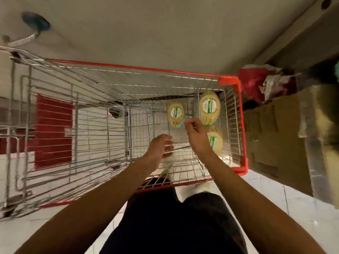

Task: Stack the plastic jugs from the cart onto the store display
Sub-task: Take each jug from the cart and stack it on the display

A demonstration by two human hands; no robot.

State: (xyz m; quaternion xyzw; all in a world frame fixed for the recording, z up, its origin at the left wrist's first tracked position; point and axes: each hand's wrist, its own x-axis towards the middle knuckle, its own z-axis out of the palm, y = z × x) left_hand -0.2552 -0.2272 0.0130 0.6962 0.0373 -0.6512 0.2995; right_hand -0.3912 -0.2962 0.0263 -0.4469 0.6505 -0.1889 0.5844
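A wire cart (240, 92) with red trim stands below me. Three pale yellow plastic jugs with green and white labels lie on its floor at the right end: one (175, 113) toward the middle, one (209, 107) in the far right corner, and one (216, 143) partly hidden behind my right wrist. My right hand (195, 132) reaches down between the first two jugs with fingers loosely curled, holding nothing. My left hand (162, 146) hangs inside the cart to the left of it, fingers relaxed and empty.
Brown cardboard boxes (275, 136) stand right of the cart, with crumpled red and white wrapping (256, 83) behind them. A pale wall runs along the far side. My dark trousers and a white shoe (192, 191) are at the cart's near rim on a white tiled floor.
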